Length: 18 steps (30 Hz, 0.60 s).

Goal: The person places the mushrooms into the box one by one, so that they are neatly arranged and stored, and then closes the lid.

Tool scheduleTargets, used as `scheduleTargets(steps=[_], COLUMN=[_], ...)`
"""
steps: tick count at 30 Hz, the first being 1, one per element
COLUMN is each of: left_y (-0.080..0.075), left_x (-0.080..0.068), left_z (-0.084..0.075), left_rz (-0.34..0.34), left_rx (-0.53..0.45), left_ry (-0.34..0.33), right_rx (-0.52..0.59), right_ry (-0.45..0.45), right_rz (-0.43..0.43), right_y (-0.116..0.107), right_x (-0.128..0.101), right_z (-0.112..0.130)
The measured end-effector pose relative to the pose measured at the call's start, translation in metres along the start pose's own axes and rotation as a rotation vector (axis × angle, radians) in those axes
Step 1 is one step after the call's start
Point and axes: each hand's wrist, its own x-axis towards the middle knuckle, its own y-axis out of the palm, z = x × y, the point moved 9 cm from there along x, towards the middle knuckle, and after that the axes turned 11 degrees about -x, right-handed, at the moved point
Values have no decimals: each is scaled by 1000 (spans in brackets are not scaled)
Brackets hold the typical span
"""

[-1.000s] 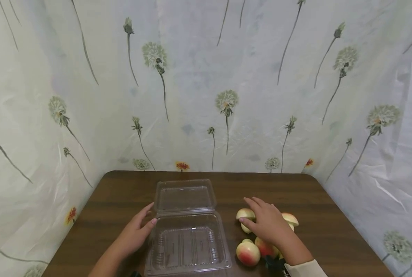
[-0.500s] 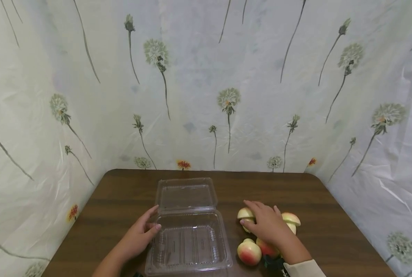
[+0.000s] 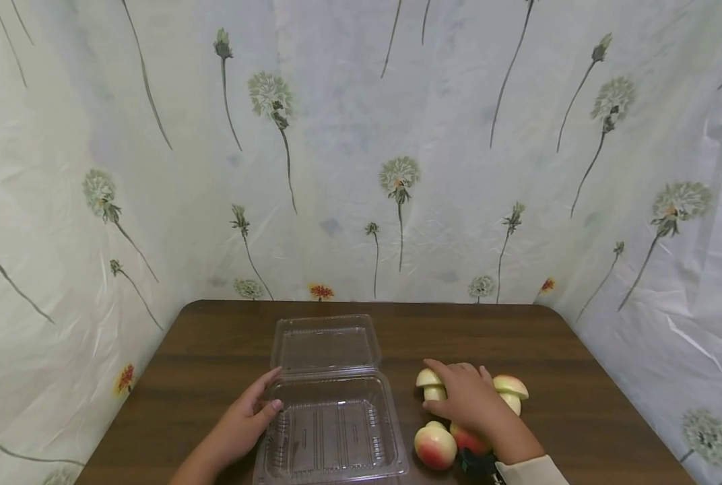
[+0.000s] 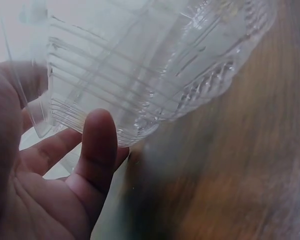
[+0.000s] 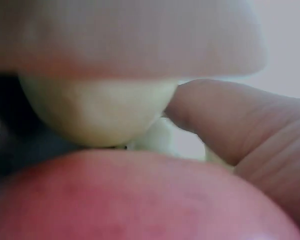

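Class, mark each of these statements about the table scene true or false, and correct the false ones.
1. The clear plastic container lies open. True.
2. The left hand touches the container's left side. True.
3. The right hand rests inside the container. False: it is on the peaches to the container's right.
4. A peach lies in the container. False: nothing lies in it.
5. The table is dark wood. True.

Bare table (image 3: 227, 340) lies behind the open clamshell (image 3: 331, 404); peaches (image 3: 436, 444) crowd its right.
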Motion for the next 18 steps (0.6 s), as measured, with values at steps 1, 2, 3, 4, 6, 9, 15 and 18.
scheduleTargets(steps=[1,2,3,4,6,9,15,18], left_y=[0,1,1,2,2,2,1,0], left_x=[0,0,-1,-1,0,0,0,-1], left_z=[0,0,0,0,0,1,1,0], left_rz=[2,3,4,5,6,7,-1,-8], left_rx=[5,9,12,15,17,10,18,24], left_ry=[2,3,5,8,14,17,19,18], right_rx=[-3,-8,-12,-16,-24,-29,-26,-35], right_ry=[1,2,3,4,8,5,-5,-8], right_rz=[6,10,14,16,19,11,2,-4], right_y=[1,1,2,2,3,2,0,0], right_x=[0,1,1,1,1,1,1,1], right_z=[0,-1,-1,-2,-3,-3,-1,-1])
